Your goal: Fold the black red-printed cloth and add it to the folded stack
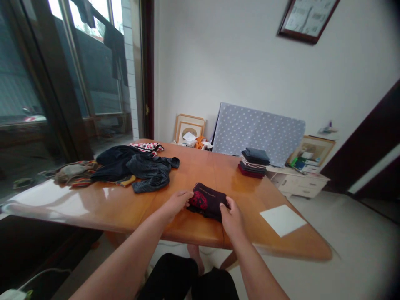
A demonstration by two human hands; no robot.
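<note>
A dark folded garment with a red print and a line of small lettering lies near the table's front edge. My left hand grips its left end, thumb on top and fingertips partly hidden at the edge. At the right end, my right hand pinches the fabric between thumb and fingers. To the right and farther back stands a neat stack of folded clothes in grey, striped and dark red. Loose clothes in dark blue, patterned and striped fabric lie heaped on the left side.
A white sheet lies on the wooden table at right. Behind the table are a grey polka-dot cloth, framed pictures and a low white drawer cabinet. Glass doors stand on the left.
</note>
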